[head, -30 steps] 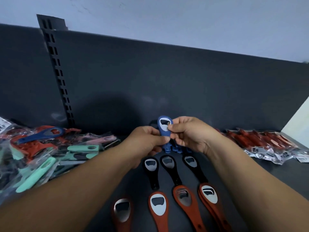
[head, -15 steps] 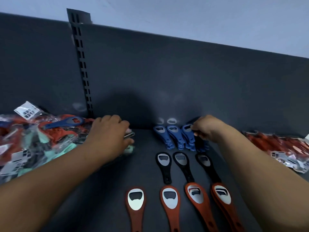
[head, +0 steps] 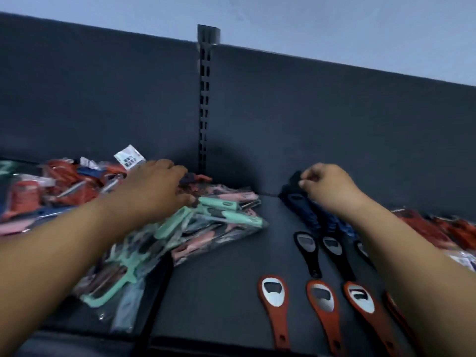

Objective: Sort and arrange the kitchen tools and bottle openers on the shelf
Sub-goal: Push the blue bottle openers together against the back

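The left hand point(head: 154, 188) is laid, fingers curled down, on a heap of bagged kitchen tools point(head: 213, 220) at the left of the dark shelf point(head: 219, 292); whether anything is gripped there cannot be told. At the far right, against the back panel point(head: 334, 124), the blue bottle openers point(head: 306, 210) are pinched at their top by the right hand point(head: 331, 188). Black bottle openers point(head: 307, 249) are lined up nearer, orange bottle openers point(head: 274, 297) nearest.

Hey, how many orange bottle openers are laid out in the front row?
4 orange openers side by side: leftmost, second, third, and a fourth mostly hidden under the right forearm; more may be covered.
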A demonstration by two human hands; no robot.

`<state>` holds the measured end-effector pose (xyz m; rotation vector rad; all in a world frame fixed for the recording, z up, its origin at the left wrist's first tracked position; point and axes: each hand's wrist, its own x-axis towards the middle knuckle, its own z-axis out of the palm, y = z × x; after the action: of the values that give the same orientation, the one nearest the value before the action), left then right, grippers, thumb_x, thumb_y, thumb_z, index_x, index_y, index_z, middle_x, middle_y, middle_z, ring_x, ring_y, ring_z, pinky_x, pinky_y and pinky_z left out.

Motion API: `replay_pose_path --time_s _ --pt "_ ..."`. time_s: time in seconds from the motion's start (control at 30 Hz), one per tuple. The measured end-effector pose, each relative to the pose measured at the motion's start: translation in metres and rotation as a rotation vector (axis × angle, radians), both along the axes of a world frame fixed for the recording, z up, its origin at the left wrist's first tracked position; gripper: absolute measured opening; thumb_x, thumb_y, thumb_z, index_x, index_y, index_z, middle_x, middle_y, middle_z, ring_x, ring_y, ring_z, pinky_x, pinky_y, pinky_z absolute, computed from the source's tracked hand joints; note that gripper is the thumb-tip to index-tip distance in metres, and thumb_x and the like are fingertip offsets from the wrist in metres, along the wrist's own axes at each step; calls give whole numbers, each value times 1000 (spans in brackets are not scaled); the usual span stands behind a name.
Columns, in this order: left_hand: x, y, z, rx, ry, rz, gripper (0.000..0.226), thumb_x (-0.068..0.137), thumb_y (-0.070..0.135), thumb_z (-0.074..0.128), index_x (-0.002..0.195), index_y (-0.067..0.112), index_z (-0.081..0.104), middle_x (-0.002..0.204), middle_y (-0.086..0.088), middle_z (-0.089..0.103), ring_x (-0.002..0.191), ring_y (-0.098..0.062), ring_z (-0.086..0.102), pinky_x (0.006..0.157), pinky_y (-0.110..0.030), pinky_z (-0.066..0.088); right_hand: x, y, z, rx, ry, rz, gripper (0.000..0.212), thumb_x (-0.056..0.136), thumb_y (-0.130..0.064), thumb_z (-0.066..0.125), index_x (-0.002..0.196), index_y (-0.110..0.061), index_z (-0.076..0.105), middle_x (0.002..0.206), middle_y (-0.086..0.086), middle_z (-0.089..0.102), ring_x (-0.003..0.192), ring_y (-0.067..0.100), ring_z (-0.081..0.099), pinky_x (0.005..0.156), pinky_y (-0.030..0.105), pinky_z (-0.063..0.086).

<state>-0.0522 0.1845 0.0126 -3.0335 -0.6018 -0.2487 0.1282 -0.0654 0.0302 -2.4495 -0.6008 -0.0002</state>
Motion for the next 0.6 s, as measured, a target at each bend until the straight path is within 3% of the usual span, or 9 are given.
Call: replay_pose_path --time_s 0.1,0.2,0.3,0.4,0.53,0.6 --pt "-21 22 -2 -37 69 17 77 83 67 46 145 23 34 144 -6 42 132 -26 38 107 -38 36 -49 44 -5 -59 -30 286 25 84 -22 69 108 -17 66 103 1 68 100 19 63 91 31 48" --pt "-34 31 -6 -83 149 5 82 84 69 42 149 22 26 155 -4 28 140 -25 28 113 -38 29 -76 76 -12 -258 -46 497 52 79 -28 72 129 -24 57 130 0 57 119 18 53 97 26 42" --pt "-42 33 -5 -158 214 -29 83 84 71 41 150 25 22 157 -3 22 143 -25 23 114 -43 25 -82 96 -22 -444 -16 493 69 81 -28 70 143 -27 39 146 1 41 132 23 39 106 29 36" --pt "-49 35 -2 -166 249 -55 85 81 72 45 149 26 22 155 -4 24 142 -26 22 114 -45 25 -82 111 -32 -507 39 438 76 82 -33 68 148 -28 30 152 0 31 139 24 28 113 33 30" --pt "-60 22 1 -100 130 -93 78 73 74 52 134 26 40 137 -3 37 130 -25 28 108 -44 27 -85 123 -38 -621 -34 345 69 80 -41 66 142 -32 38 139 2 40 132 28 32 108 38 33" --pt "-64 11 -2 -51 118 -110 76 70 79 51 123 25 46 129 -3 43 124 -24 34 105 -44 28 -88 126 -39 -579 -78 345 37 80 -31 64 115 -28 55 117 3 49 116 27 43 92 33 40"
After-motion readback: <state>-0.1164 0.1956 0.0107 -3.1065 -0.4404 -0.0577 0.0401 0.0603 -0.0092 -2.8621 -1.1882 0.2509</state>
